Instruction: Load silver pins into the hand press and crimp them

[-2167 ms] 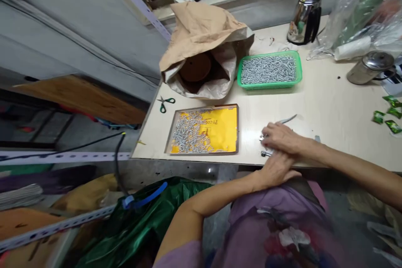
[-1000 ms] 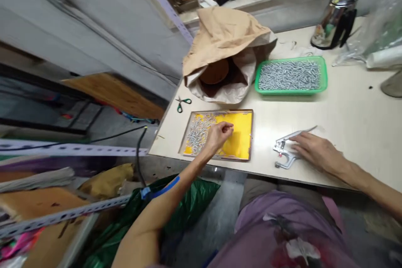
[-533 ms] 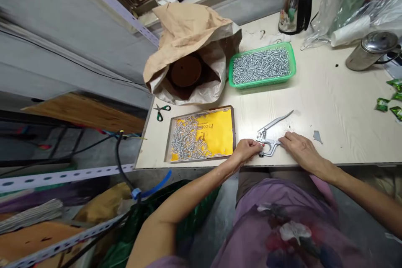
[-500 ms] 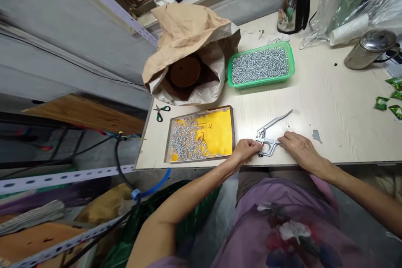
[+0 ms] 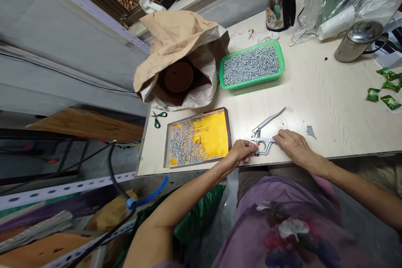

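Left hand (image 5: 242,151) curled at the nose of the metal pliers (image 5: 263,134), fingertips pinched together as if around a small part fed into the head, though too small to tell what is held. Right hand (image 5: 290,144) resting loosely on the lower handle, fingers half bent over it, pressing it flat to the bench (image 5: 329,100) so the tool stays put; upper handle left free and angled up and away from both hands. Pliers lying between the hands, near the bench's front edge, within easy reach of the body. Just left of the left hand, a shallow yellow tray (image 5: 216,134) with small silver pieces heaped at its far-left side, close enough for single picks. Beyond the hands, a green basket (image 5: 251,65) full of the same silver pieces, kept back as bulk stock. Left of that, an open paper sack (image 5: 179,46); small scissors (image 5: 157,117) lying past the tray. Far right of the right hand, green wrappers (image 5: 385,88) and a steel pot (image 5: 356,44), well apart from the work
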Action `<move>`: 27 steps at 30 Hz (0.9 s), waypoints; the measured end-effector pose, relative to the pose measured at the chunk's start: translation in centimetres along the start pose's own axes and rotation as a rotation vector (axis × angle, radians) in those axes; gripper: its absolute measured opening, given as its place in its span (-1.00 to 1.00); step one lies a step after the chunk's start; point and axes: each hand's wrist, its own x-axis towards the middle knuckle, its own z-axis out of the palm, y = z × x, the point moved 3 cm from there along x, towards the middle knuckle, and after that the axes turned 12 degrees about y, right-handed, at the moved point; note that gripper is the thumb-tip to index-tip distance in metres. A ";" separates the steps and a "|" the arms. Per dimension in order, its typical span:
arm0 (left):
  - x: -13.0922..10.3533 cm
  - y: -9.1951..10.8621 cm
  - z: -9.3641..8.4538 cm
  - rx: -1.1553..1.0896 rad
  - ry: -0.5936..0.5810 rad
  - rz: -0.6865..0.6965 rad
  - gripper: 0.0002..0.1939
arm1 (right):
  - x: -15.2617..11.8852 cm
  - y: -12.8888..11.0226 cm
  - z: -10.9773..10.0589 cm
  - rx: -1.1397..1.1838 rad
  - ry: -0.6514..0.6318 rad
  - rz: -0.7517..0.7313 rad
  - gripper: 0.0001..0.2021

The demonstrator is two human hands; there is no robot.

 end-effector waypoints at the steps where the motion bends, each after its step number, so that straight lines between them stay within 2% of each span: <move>1: 0.0 0.1 0.0 0.001 -0.007 -0.002 -0.86 | 0.0 0.0 0.0 -0.009 -0.009 0.000 -0.74; 7: 0.0 0.3 -0.1 -0.007 -0.033 -0.014 -0.87 | 0.8 0.6 -0.4 -0.020 -0.053 -0.013 -0.82; 11: -0.1 0.2 -0.1 -0.006 -0.022 -0.024 -0.88 | 2.2 2.9 -0.6 -0.065 -0.045 -0.036 -0.25; 14: 0.0 0.1 -0.1 -0.010 -0.019 -0.032 -0.89 | 3.3 4.1 -0.3 -0.044 -0.095 -0.079 -0.11; 18: 0.2 0.0 0.1 -0.015 -0.018 -0.023 -0.88 | 4.4 4.1 -0.4 -0.062 -0.154 -0.085 -0.10; 22: 0.0 -0.3 -0.1 0.043 -0.014 -0.006 -0.85 | 4.6 3.5 -0.7 -0.122 -0.164 -0.095 -0.22; 24: -0.4 -0.4 -0.4 0.138 0.028 0.087 -0.81 | 4.5 3.3 -0.7 -0.138 -0.153 -0.102 -0.33; 25: -0.7 -0.3 -0.6 0.206 0.085 0.180 -0.79 | 4.4 3.2 -0.7 -0.143 -0.149 -0.103 -0.38; 27: -1.3 0.3 -0.7 0.357 0.243 0.448 -0.80 | 4.2 3.1 -0.7 -0.141 -0.153 -0.103 -0.47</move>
